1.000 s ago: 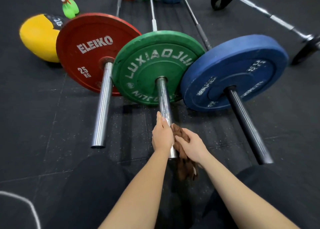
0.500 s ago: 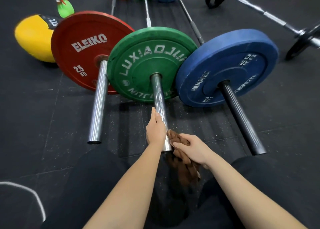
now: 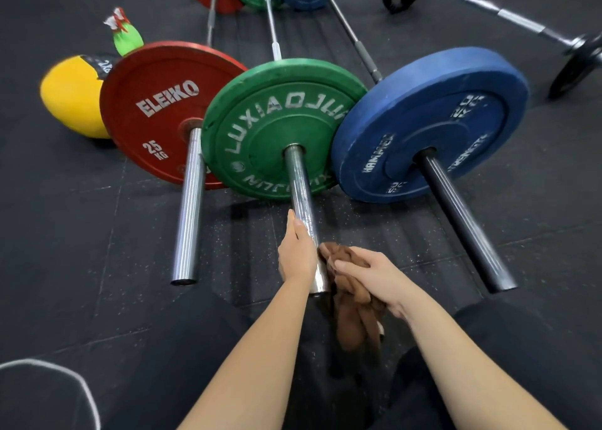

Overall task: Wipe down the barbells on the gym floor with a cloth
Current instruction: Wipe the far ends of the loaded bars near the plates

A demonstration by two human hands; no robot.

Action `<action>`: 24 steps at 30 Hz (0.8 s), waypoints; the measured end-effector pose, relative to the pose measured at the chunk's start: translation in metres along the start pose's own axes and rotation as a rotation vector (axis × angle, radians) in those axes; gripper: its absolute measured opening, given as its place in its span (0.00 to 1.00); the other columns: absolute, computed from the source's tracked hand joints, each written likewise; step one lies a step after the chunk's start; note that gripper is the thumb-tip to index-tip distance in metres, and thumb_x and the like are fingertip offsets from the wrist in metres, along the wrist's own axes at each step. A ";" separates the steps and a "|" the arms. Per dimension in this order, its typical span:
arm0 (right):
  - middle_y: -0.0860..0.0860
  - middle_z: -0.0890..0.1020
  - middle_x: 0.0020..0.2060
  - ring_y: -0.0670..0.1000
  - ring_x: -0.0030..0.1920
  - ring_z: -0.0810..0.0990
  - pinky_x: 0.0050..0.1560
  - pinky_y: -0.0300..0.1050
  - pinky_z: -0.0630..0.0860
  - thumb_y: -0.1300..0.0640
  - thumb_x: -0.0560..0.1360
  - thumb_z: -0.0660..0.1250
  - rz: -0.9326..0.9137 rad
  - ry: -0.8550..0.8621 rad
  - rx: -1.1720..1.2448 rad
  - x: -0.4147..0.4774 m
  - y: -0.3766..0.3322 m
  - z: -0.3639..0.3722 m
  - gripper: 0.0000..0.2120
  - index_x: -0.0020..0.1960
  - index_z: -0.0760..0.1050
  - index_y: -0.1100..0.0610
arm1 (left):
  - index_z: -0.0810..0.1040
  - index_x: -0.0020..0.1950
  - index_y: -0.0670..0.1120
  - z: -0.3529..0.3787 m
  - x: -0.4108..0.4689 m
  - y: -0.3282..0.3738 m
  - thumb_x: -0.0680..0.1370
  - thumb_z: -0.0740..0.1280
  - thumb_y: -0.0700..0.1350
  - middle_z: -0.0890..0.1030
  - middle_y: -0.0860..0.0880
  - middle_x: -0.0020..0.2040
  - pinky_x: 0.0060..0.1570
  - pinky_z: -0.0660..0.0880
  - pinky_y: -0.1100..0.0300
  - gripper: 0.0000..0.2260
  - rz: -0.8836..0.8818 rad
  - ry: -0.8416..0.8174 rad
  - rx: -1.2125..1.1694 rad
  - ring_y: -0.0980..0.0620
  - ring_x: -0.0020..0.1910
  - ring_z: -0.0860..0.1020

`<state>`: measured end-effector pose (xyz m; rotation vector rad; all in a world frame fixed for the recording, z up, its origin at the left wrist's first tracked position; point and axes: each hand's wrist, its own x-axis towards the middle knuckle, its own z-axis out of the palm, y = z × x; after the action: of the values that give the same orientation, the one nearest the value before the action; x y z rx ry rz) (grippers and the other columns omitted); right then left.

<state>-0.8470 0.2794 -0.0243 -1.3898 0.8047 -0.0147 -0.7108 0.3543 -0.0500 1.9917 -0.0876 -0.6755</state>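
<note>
Three barbells lie side by side on the black floor, with a red plate (image 3: 159, 110), a green plate (image 3: 277, 126) and a blue plate (image 3: 426, 123). The middle barbell's chrome sleeve (image 3: 301, 188) points toward me. My left hand (image 3: 296, 253) rests along the sleeve's left side near its end, fingers straight. My right hand (image 3: 371, 276) grips a bunched brown cloth (image 3: 353, 315) and presses it against the sleeve's right side; the cloth's tail hangs down.
The red-plate sleeve (image 3: 189, 208) lies to the left and the dark blue-plate sleeve (image 3: 462, 221) to the right. A yellow ball (image 3: 73, 97) sits behind the red plate. A smaller barbell with black plates (image 3: 576, 65) lies at far right. My knees frame the bottom.
Both hands stay at the end of the middle sleeve with the cloth; the view has shifted slightly. The cloth is bunched a little more against the sleeve's right side.
</note>
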 end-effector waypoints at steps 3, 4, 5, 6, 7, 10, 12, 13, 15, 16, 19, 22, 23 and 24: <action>0.47 0.87 0.53 0.47 0.56 0.85 0.59 0.49 0.81 0.55 0.81 0.69 -0.014 0.039 0.038 0.010 -0.001 0.005 0.12 0.64 0.81 0.45 | 0.59 0.81 0.65 0.002 0.003 -0.001 0.86 0.46 0.60 0.71 0.55 0.77 0.72 0.65 0.48 0.22 -0.002 0.008 -0.003 0.47 0.75 0.70; 0.48 0.87 0.52 0.47 0.55 0.85 0.60 0.50 0.81 0.55 0.81 0.68 -0.025 0.052 -0.005 0.013 0.003 0.011 0.13 0.64 0.80 0.45 | 0.59 0.81 0.65 0.002 0.005 -0.001 0.86 0.46 0.60 0.71 0.54 0.77 0.72 0.64 0.48 0.22 -0.001 0.008 -0.004 0.47 0.75 0.69; 0.47 0.87 0.51 0.47 0.54 0.85 0.61 0.51 0.81 0.55 0.82 0.67 -0.029 0.059 -0.048 0.015 0.007 0.017 0.13 0.64 0.80 0.45 | 0.59 0.81 0.64 0.003 0.006 -0.002 0.86 0.46 0.60 0.70 0.54 0.77 0.73 0.64 0.48 0.22 0.001 0.004 -0.005 0.47 0.75 0.69; 0.47 0.87 0.50 0.48 0.53 0.86 0.62 0.52 0.80 0.55 0.82 0.67 -0.017 0.060 -0.063 0.015 0.010 0.019 0.12 0.64 0.80 0.45 | 0.58 0.82 0.64 0.003 0.006 -0.002 0.86 0.46 0.60 0.70 0.55 0.78 0.73 0.63 0.48 0.22 0.005 -0.001 -0.007 0.47 0.76 0.68; 0.47 0.88 0.49 0.48 0.52 0.86 0.61 0.52 0.80 0.55 0.81 0.68 0.011 0.048 -0.064 0.014 0.010 0.018 0.11 0.62 0.81 0.45 | 0.58 0.82 0.64 0.003 0.006 -0.001 0.86 0.46 0.60 0.69 0.55 0.78 0.74 0.63 0.48 0.22 0.009 -0.007 -0.010 0.47 0.76 0.68; 0.46 0.88 0.47 0.47 0.50 0.86 0.58 0.47 0.81 0.53 0.80 0.70 0.089 -0.081 -0.172 0.004 0.002 -0.002 0.09 0.57 0.84 0.45 | 0.58 0.82 0.64 0.003 0.008 -0.003 0.86 0.46 0.59 0.68 0.57 0.78 0.75 0.61 0.48 0.22 0.016 -0.009 -0.019 0.48 0.77 0.66; 0.46 0.88 0.46 0.46 0.48 0.86 0.55 0.44 0.80 0.53 0.79 0.70 0.081 -0.097 -0.246 0.001 0.000 -0.009 0.07 0.54 0.84 0.44 | 0.59 0.82 0.63 0.004 0.009 -0.004 0.87 0.46 0.59 0.68 0.57 0.78 0.75 0.60 0.48 0.22 0.013 -0.012 -0.033 0.48 0.78 0.65; 0.46 0.88 0.46 0.45 0.48 0.86 0.54 0.43 0.79 0.54 0.79 0.70 0.062 -0.062 -0.252 0.002 -0.001 -0.006 0.08 0.54 0.84 0.44 | 0.59 0.82 0.63 0.004 0.009 -0.004 0.87 0.46 0.59 0.68 0.58 0.79 0.76 0.60 0.49 0.22 0.012 -0.016 -0.040 0.49 0.78 0.64; 0.47 0.88 0.46 0.46 0.48 0.86 0.54 0.44 0.80 0.56 0.80 0.68 0.027 0.028 -0.174 0.006 0.001 0.007 0.09 0.55 0.83 0.45 | 0.59 0.82 0.63 0.006 0.010 -0.005 0.87 0.46 0.58 0.68 0.59 0.78 0.76 0.58 0.49 0.22 0.014 -0.018 -0.046 0.49 0.79 0.63; 0.47 0.88 0.45 0.48 0.48 0.87 0.51 0.43 0.81 0.57 0.80 0.67 0.029 0.073 -0.116 0.009 0.003 0.014 0.09 0.55 0.83 0.46 | 0.59 0.81 0.64 0.006 0.010 -0.005 0.87 0.46 0.58 0.68 0.59 0.78 0.76 0.59 0.49 0.22 0.017 -0.017 -0.046 0.49 0.79 0.64; 0.49 0.88 0.42 0.50 0.44 0.86 0.40 0.40 0.81 0.56 0.81 0.66 0.059 0.112 -0.071 0.012 0.000 0.020 0.07 0.54 0.82 0.48 | 0.59 0.82 0.63 0.008 0.013 -0.008 0.87 0.46 0.58 0.68 0.59 0.78 0.76 0.58 0.49 0.22 0.027 -0.014 -0.037 0.49 0.79 0.63; 0.49 0.88 0.43 0.50 0.46 0.87 0.52 0.50 0.84 0.55 0.79 0.68 0.076 0.031 -0.148 0.010 -0.004 0.007 0.07 0.55 0.83 0.48 | 0.59 0.82 0.63 0.008 0.015 -0.009 0.87 0.46 0.58 0.67 0.59 0.79 0.77 0.58 0.49 0.22 0.032 -0.017 -0.055 0.49 0.79 0.63; 0.48 0.88 0.45 0.49 0.47 0.87 0.56 0.51 0.83 0.55 0.79 0.69 0.071 0.018 -0.152 0.008 -0.005 0.005 0.08 0.55 0.84 0.48 | 0.59 0.82 0.63 0.008 0.014 -0.009 0.87 0.46 0.58 0.67 0.59 0.79 0.77 0.57 0.48 0.22 0.032 -0.018 -0.059 0.49 0.79 0.62; 0.48 0.88 0.46 0.48 0.48 0.87 0.59 0.53 0.82 0.55 0.79 0.70 0.055 0.032 -0.135 0.005 -0.004 0.004 0.08 0.56 0.84 0.48 | 0.58 0.82 0.63 0.007 0.013 -0.009 0.87 0.46 0.59 0.66 0.59 0.79 0.77 0.56 0.48 0.22 0.026 -0.026 -0.064 0.49 0.80 0.62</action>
<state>-0.8390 0.2797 -0.0233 -1.4971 0.8839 0.0608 -0.7053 0.3487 -0.0654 1.9178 -0.1059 -0.6802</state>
